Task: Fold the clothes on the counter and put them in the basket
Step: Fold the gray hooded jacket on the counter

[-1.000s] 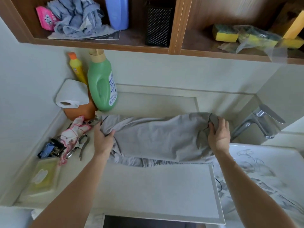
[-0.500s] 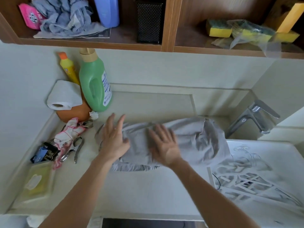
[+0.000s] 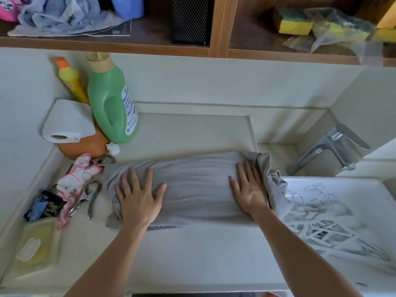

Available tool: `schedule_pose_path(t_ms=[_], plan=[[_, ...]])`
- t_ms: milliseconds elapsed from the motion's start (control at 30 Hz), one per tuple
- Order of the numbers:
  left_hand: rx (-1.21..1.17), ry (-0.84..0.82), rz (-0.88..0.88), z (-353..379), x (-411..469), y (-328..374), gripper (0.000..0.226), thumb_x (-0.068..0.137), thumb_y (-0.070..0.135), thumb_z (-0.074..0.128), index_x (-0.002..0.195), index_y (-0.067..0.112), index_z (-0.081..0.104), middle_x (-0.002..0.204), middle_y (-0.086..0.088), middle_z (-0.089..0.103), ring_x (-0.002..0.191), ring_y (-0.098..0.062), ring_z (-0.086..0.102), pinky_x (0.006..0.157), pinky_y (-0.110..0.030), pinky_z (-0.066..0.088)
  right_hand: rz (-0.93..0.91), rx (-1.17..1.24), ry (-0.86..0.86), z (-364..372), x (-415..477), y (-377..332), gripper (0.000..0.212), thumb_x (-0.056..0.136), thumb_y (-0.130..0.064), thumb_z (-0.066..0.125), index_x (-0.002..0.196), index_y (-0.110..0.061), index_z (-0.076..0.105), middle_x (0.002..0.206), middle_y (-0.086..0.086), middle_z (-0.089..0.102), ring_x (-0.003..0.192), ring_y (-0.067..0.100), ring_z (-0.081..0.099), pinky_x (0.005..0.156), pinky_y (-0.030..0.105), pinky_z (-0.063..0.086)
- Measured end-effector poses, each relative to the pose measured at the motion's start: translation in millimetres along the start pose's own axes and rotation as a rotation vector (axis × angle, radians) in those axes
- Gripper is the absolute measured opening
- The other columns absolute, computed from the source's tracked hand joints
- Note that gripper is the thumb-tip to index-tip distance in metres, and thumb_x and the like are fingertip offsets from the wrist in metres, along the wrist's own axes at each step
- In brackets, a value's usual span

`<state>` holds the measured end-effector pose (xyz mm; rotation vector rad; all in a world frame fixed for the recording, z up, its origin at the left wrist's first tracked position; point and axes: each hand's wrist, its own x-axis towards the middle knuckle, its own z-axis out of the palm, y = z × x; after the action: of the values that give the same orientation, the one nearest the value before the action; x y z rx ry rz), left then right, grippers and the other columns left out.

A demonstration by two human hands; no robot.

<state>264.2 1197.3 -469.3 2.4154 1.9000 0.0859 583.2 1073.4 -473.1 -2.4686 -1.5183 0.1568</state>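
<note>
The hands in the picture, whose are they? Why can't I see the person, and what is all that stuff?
The camera sits on the person's head and looks down, so you see only their two arms. It is one picture from one view. The left hand and the right hand lie flat, fingers straight, pressing a grey garment onto the pale counter. Nothing is gripped. To the left are a green bottle, a yellow bottle and a paper roll, with small metal tools nearby. On the right are a tap and a white tub, which may be the basket.
</note>
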Motion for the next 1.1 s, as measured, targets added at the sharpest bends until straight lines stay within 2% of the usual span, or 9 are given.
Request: schedule_pose_path(t_ms=[133,333,567,667,733,800,933,1033,1100], plan=[[-0.01,-0.032,-0.039,0.5,-1.9,-5.2,0.08,0.089,0.08,0.009,0.157,0.038,0.016,0.163,-0.02,0.016,0.147,-0.044,0.017,0.116,-0.062,0.015,0.012,0.025,0.087,2.5,2.3,-1.4,0.067,0.1,-0.054,0.027,0.148,-0.01,0.043,0.158,0.019,0.028,0.147,0.034,0.023,0.123,0.038,0.012],[-0.042,-0.071,-0.018,-5.2,-5.5,-14.4,0.081,0.088,0.082,0.01,0.157,0.039,0.011,0.163,-0.02,0.014,0.148,-0.042,0.015,0.118,-0.059,0.015,0.234,-0.074,-0.054,-5.7,11.4,-3.0,0.071,0.095,-0.062,0.012,0.156,-0.029,0.024,0.163,0.02,0.008,0.15,0.035,0.004,0.122,0.048,-0.007],[-0.073,-0.3,-0.01,-20.6,3.3,-18.7,0.088,0.079,0.089,0.012,0.153,0.047,-0.012,0.166,-0.01,-0.014,0.151,-0.033,-0.008,0.121,-0.053,0.001,0.176,-0.042,-0.369,-64.5,38.9,30.6,0.061,0.096,-0.048,0.054,0.151,-0.028,0.036,0.164,0.001,0.016,0.149,0.027,0.018,0.12,0.038,0.021],[-0.038,-0.393,-0.023,-33.1,2.8,-12.4,0.09,0.08,0.088,0.012,0.152,0.044,-0.018,0.164,-0.01,-0.02,0.151,-0.034,-0.013,0.12,-0.056,0.002,0.05,-0.139,-0.112,-77.5,15.4,13.5,0.046,0.086,-0.025,0.062,0.131,-0.025,0.053,0.154,0.006,0.033,0.138,0.033,0.035,0.109,0.045,0.037],[0.003,-0.437,-0.026,-39.0,-2.6,-6.8,0.091,0.082,0.087,0.01,0.153,0.039,-0.021,0.163,-0.015,-0.02,0.15,-0.038,-0.012,0.119,-0.059,0.005,-0.083,-0.111,0.074,-65.1,-17.9,-16.2,0.048,0.079,-0.024,0.063,0.127,-0.025,0.057,0.146,0.011,0.046,0.128,0.04,0.048,0.101,0.051,0.044],[0.059,-0.504,-0.029,-45.8,-9.3,-1.7,0.094,0.082,0.086,0.009,0.153,0.033,-0.022,0.162,-0.022,-0.019,0.149,-0.043,-0.009,0.118,-0.061,0.012,-0.104,-0.14,0.018,-44.8,-51.2,-51.4,0.057,0.085,-0.044,0.051,0.14,-0.028,0.049,0.154,0.01,0.039,0.133,0.038,0.045,0.103,0.057,0.04],[0.247,-0.648,-0.066,-62.7,-28.4,12.9,0.105,0.08,0.088,0.019,0.153,0.026,-0.023,0.159,-0.032,-0.013,0.145,-0.051,0.01,0.114,-0.059,0.027,0.175,-0.173,-0.283,-9.8,-85.1,-78.0,0.069,0.096,-0.066,0.01,0.155,-0.036,-0.008,0.165,-0.002,-0.01,0.151,0.03,-0.006,0.108,0.072,0.011],[0.315,-0.744,-0.094,-57.7,-36.0,15.2,0.12,0.071,0.092,0.031,0.153,0.023,-0.022,0.161,-0.028,0.008,0.141,-0.048,0.028,0.11,-0.055,0.037,0.013,-0.179,-0.266,-8.9,-70.4,-58.6,0.079,0.085,-0.076,-0.011,0.154,-0.038,-0.013,0.164,-0.003,-0.018,0.152,0.029,-0.011,0.113,0.071,0.004],[0.425,-0.819,0.023,-68.9,-46.5,23.0,0.116,0.072,0.087,0.046,0.158,0.016,0.011,0.156,-0.016,0.036,0.133,-0.04,0.046,0.106,-0.049,0.044,-0.124,-0.12,-0.345,-25.2,-50.0,-43.6,0.088,0.078,-0.083,-0.003,0.155,-0.04,-0.01,0.16,-0.009,-0.026,0.152,0.025,-0.013,0.117,0.065,0.004]])
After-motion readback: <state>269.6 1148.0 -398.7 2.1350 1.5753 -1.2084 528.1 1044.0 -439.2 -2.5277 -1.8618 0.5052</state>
